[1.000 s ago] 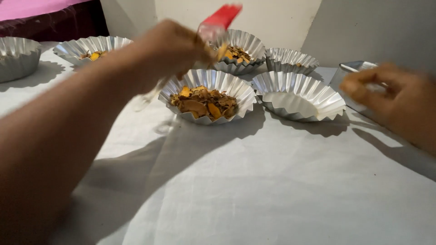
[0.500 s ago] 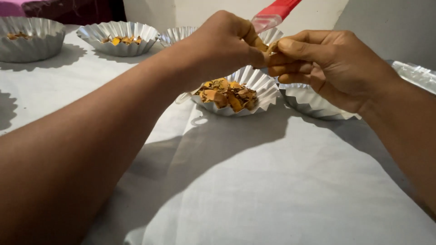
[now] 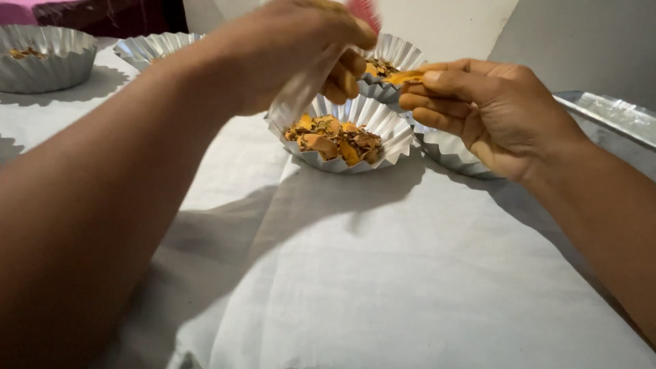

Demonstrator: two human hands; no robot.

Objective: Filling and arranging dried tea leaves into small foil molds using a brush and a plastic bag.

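Far left, a fluted foil cup (image 3: 42, 56) with a few bits, another foil cup (image 3: 152, 49) beside it, both on white cloth (image 3: 383, 287). My left hand (image 3: 290, 58) is closed around a clear plastic bag (image 3: 304, 85), blurred, just above the filled foil cup (image 3: 342, 133) of orange pieces. My right hand (image 3: 488, 113) pinches an orange piece (image 3: 404, 77) between thumb and fingers, over an empty-looking cup (image 3: 447, 150). Metal tray (image 3: 608, 113) far right.
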